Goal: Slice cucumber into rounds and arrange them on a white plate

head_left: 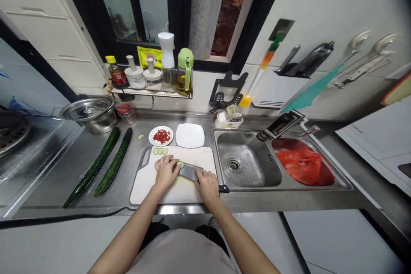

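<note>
A white cutting board [150, 180] lies on the steel counter in front of me. My left hand [165, 170] is closed over a piece of cucumber, whose green cut end [180, 164] shows at my fingertips. My right hand [207, 184] grips a knife; its broad blade [189, 171] rests against the cut end and the black handle tip [224, 189] sticks out to the right. Three cucumber slices [160, 151] lie at the board's far edge.
Two whole cucumbers [105, 160] lie left of the board. A plate of chopped red chili [161, 136], an empty white plate [190, 135] and a lone slice [140, 136] sit behind it. The sink [247, 165] with a red basin [302, 165] is right. A steel pot [88, 113] stands far left.
</note>
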`<state>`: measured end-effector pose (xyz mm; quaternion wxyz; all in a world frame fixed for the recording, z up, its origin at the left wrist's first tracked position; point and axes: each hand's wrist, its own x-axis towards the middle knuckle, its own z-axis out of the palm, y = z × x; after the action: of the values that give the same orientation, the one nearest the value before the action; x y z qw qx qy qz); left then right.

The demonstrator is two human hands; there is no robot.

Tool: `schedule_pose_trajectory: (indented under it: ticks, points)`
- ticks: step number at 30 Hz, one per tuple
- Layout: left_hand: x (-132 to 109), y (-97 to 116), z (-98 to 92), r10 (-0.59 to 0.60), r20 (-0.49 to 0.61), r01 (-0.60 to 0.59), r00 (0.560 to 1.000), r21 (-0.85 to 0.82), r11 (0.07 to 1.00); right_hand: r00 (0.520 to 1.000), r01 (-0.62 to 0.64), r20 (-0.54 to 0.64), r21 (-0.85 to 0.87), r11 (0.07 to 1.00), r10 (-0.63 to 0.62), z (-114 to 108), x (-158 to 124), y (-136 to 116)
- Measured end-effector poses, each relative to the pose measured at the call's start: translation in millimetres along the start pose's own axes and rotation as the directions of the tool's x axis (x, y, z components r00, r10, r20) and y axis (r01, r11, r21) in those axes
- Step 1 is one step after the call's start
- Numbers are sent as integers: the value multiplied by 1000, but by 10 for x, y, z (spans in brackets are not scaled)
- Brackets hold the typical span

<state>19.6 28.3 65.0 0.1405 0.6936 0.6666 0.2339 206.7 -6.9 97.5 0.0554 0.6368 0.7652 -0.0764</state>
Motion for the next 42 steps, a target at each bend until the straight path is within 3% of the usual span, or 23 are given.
schedule_pose_trajectory:
  ticks: [5, 10, 14, 19, 31, 42]
  points:
    - [29, 77, 62, -67, 51, 72, 996, -113, 991, 1000, -26, 14, 7, 1000, 26, 66, -1, 78]
    - [96, 32, 108, -209, 61, 218, 976, -258, 941, 996, -82, 32, 11, 997, 81, 95, 8, 167]
    - [191, -142, 118, -382, 21, 367, 924, -328, 870, 989, -140, 49, 15, 990, 139, 78, 4, 271]
    - [318, -350, 130, -516, -12, 496, 857, -255, 830, 984, -176, 51, 54, 983, 173, 46, 0, 355]
    - [578, -446, 278, -566, -128, 556, 815, -104, 824, 980, -194, 58, 135, 972, 188, 103, 37, 339]
    - [677, -489, 371, -522, -185, 526, 832, -34, 850, 979, -202, 51, 167, 965, 197, 136, 44, 351]
